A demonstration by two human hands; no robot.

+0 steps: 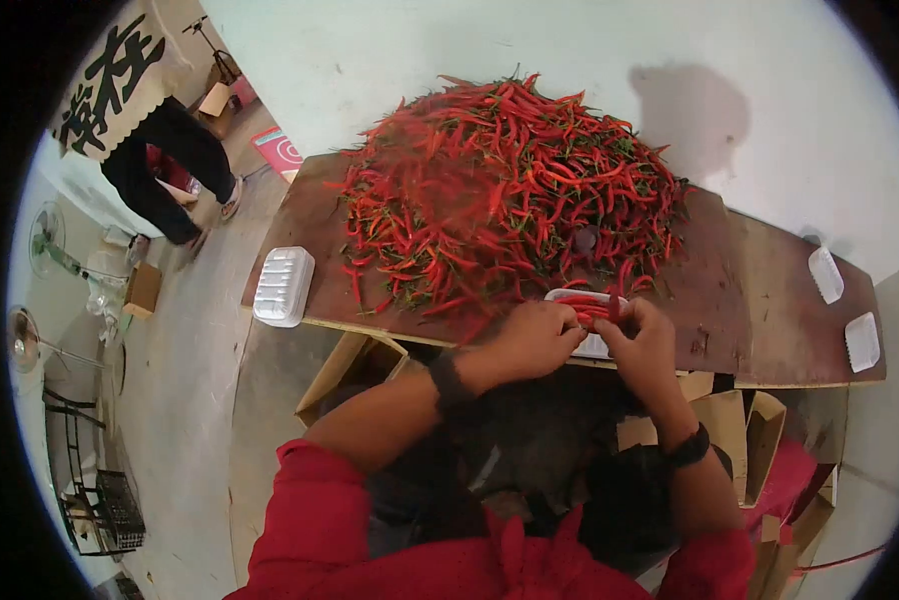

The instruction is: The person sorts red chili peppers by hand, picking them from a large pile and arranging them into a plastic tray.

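Observation:
A white plastic tray (558,295) with red chili peppers (592,307) in it sits at the near edge of the table. Over its left side, my left hand (538,338) is closed, fingertips at the peppers; whatever it pinches is hidden. Across from it, my right hand (647,352) is closed with thumb and fingers on a red chili pepper (614,308) at the tray's right side. Just behind the tray rises a large heap of red chili peppers (530,180) with green stems.
A stack of white trays (284,287) stands on the table's left corner; white trays (862,342) also lie at the right end. Open cardboard boxes (760,440) are below the brown table (710,290). At the back left, a person (160,150) stands near fans (48,240).

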